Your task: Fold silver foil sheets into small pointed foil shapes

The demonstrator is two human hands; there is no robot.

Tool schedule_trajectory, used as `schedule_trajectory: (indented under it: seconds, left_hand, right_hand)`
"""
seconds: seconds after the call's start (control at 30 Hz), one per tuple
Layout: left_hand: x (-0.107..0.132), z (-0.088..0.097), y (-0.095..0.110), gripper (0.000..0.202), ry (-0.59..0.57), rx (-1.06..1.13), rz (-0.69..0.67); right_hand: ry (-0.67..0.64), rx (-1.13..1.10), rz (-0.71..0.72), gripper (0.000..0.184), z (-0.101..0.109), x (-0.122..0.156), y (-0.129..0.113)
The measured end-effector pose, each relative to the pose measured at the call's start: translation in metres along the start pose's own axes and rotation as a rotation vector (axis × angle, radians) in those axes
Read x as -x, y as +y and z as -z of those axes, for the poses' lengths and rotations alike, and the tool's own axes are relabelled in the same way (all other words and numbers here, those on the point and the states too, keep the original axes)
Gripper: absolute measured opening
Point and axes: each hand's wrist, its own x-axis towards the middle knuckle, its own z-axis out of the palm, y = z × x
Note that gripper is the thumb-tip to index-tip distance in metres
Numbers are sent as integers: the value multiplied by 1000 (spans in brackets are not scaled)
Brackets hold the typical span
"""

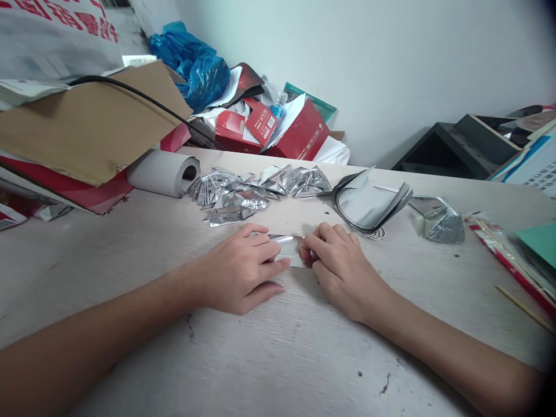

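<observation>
Both of my hands rest on the pale wooden table [278,347], pressing a small piece of silver foil paper [288,245] flat between them. My left hand [241,269] lies over its left part, fingers extended and pressed together on the foil. Curled fingers of my right hand [336,263] pinch the foil's right edge. Most of the foil is hidden under the fingers. Just beyond lies a heap of several folded silver foil shapes [256,188]. A curved stack of silver sheets [369,202] sits behind my right hand.
A white paper roll [165,172] lies at the left by a cardboard flap [91,124] and red boxes [299,130]. Another folded foil shape [441,223] sits right. Sticks in a packet [508,255] and green paper [541,240] lie at the right edge.
</observation>
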Motion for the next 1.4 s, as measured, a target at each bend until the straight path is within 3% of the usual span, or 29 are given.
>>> schedule_trajectory:
  seconds: [0.23,0.33,0.43,0.8,1.03,1.23,1.4]
  left_hand:
    - [0,0,1,33,11,-56,-27]
    - [-1,1,1,33,9,-70,-45]
    - [-1,2,1,31,2,-73,-54]
    - [-4,1,7,30,-37,-158,-69]
    - [-3,2,3,21,71,-130,-103]
    - [-4,1,0,23,184,-27,-129]
    - [-3,-1,0,21,270,2,-130]
  right_hand:
    - [17,-55,-8,27,-1,0,2]
    - [35,9,-4,17,-3,0,-1]
    - [81,79,8,23,-6,2,-2]
    - [7,77,6,15,-1,3,-1]
    - [67,24,14,22,-5,1,2]
    - [206,-3,111,53,-12,4,6]
    - [212,46,159,48,-13,4,6]
